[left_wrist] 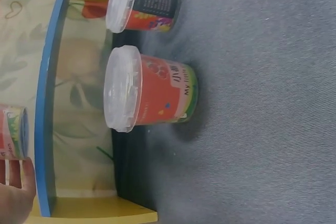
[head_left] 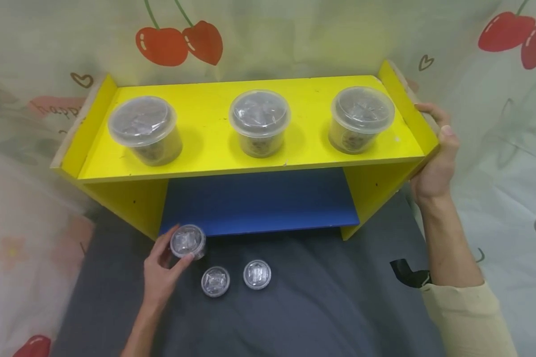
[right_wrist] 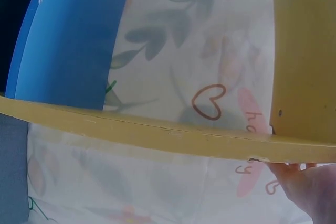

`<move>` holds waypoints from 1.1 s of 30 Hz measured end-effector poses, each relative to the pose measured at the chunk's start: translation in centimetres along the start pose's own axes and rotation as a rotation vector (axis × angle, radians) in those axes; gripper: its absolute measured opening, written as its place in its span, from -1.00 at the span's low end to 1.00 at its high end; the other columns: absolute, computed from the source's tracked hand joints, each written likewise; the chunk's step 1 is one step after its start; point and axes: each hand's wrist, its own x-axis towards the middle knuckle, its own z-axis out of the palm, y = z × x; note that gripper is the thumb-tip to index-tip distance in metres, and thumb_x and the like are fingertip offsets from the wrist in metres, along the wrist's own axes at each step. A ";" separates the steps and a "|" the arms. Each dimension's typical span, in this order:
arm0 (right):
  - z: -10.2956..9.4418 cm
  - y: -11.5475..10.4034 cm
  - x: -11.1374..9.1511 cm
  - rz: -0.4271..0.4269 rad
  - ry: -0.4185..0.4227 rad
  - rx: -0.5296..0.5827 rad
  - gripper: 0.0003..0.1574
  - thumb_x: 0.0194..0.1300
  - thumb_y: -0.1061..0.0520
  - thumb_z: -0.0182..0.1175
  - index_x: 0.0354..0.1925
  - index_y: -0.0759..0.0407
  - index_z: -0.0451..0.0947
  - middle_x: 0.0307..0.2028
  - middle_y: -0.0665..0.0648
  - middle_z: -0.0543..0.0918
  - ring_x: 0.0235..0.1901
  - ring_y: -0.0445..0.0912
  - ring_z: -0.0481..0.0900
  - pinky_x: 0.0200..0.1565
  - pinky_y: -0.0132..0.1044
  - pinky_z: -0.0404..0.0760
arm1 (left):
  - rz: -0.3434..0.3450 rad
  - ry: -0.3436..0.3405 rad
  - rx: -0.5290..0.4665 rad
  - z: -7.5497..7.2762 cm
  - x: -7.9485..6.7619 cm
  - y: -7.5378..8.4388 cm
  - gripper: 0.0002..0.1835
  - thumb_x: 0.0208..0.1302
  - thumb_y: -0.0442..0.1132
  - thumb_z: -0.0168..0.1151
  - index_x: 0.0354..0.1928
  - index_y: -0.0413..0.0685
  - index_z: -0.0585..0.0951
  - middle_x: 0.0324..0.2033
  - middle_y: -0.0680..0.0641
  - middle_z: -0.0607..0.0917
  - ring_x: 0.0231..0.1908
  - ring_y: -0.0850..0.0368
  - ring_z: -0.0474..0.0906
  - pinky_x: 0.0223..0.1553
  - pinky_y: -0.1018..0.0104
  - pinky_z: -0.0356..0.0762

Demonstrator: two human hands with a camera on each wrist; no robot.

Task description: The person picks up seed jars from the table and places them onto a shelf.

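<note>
My left hand (head_left: 158, 277) grips a small plastic cup (head_left: 187, 240) with a clear lid, its thumb on the near side. In the head view this cup overlaps the left front edge of the blue shelf board (head_left: 263, 201). The left wrist view shows the held cup's printed red and green side (left_wrist: 13, 132) at the left edge, with the fingers below it. Two similar lidded cups, one left (head_left: 215, 281) and one right (head_left: 257, 274), stand upright in front of the yellow shelf unit (head_left: 205, 119). My right hand (head_left: 436, 166) holds the unit's upper right side panel.
Three larger clear lidded tubs, left (head_left: 158, 151), middle (head_left: 261, 144) and right (head_left: 353, 139), stand along the yellow top board. Grey cloth (head_left: 321, 302) covers the surface below. A cherry-patterned curtain (head_left: 295, 39) hangs behind and at both sides.
</note>
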 end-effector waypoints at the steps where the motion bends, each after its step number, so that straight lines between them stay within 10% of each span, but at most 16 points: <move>1: 0.0 0.0 0.0 -0.002 0.001 -0.002 -0.36 0.36 -0.05 -0.22 0.22 0.30 0.39 -0.42 0.21 0.56 -0.57 -0.12 0.51 -0.47 -0.40 0.57 | 0.002 0.008 -0.026 0.0 0.2 0.0 -0.25 -0.08 -0.80 0.27 0.28 -0.46 0.43 0.12 -0.12 0.57 0.10 0.14 0.51 0.23 0.42 0.38; 8: 0.0 -0.1 -0.1 0.002 0.012 0.007 -0.36 0.36 -0.05 -0.21 0.22 0.29 0.39 -0.39 0.22 0.56 -0.55 -0.12 0.52 -0.46 -0.39 0.57 | 0.050 0.043 -0.113 0.1 1.2 0.0 -0.26 -0.04 -0.81 0.23 0.30 -0.50 0.39 0.14 -0.16 0.57 0.10 0.12 0.52 0.18 0.48 0.40; 33: 0.0 -0.1 -0.1 0.014 -0.006 -0.009 -0.32 0.36 -0.08 -0.20 0.27 0.27 0.38 -0.36 0.22 0.57 -0.53 -0.13 0.52 -0.44 -0.40 0.57 | -0.220 0.185 -0.075 0.9 3.2 0.1 -0.27 0.06 -0.68 0.33 0.34 -0.21 0.47 0.17 -0.09 0.58 0.07 0.19 0.61 -0.03 0.41 0.57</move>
